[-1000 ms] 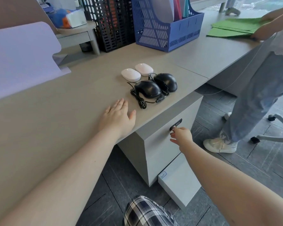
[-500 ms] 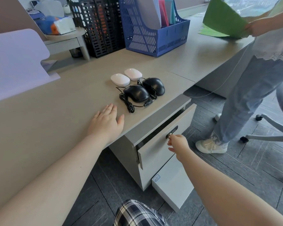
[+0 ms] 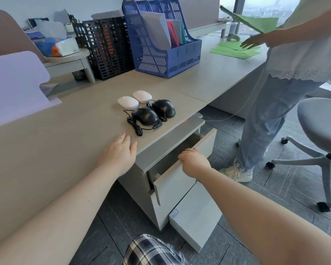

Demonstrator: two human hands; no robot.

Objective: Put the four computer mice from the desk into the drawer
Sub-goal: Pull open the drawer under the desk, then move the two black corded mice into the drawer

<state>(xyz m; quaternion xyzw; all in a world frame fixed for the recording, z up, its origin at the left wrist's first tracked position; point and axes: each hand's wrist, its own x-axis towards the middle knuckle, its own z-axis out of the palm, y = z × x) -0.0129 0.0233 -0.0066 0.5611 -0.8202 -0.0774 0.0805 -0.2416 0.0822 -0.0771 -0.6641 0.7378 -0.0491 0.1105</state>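
Two white mice [image 3: 128, 102] [image 3: 142, 96] and two black corded mice [image 3: 145, 116] [image 3: 164, 108] lie together near the desk's [image 3: 65, 131] front edge. Under them the grey cabinet's top drawer [image 3: 174, 180] is pulled partly out. My right hand [image 3: 194, 162] curls over the top edge of the drawer front. Resting flat on the desk is my left hand [image 3: 118, 153], fingers together, just short of the black mouse cable [image 3: 135, 127]. The drawer's inside is mostly hidden.
A blue file rack [image 3: 161, 50] and black mesh racks [image 3: 105, 46] stand behind the mice. A second person [image 3: 275, 104] stands at the right handling green folders [image 3: 235, 49]. An office chair [image 3: 321, 127] is at the far right. A lower drawer [image 3: 197, 215] also sticks out.
The top drawer went from closed to partly pulled out. My right hand moved from the lock on the drawer front up to its top edge. My left hand stayed on the desk.
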